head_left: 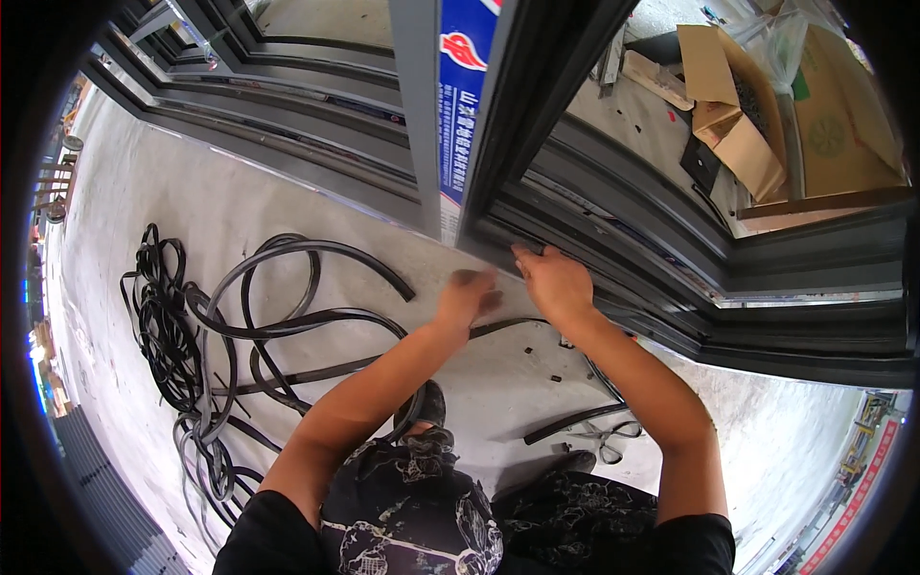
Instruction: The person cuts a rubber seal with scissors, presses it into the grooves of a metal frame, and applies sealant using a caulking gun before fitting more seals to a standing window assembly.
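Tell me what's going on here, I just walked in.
A person is working bare-handed at the lower corner of a dark grey metal frame. The right hand has its fingers at the frame's lower edge. The left hand is just beside it, blurred, so I can't tell whether it holds anything. Black strips lie tangled and looped on the floor to the left.

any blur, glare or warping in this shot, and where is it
In the head view, the left hand is smeared by motion blur, while the right hand at the dark frame looks sharper; in the head view, the pale floor is glaringly bright at lower right; also in the head view, fisheye distortion bends straight edges and the corners are black.
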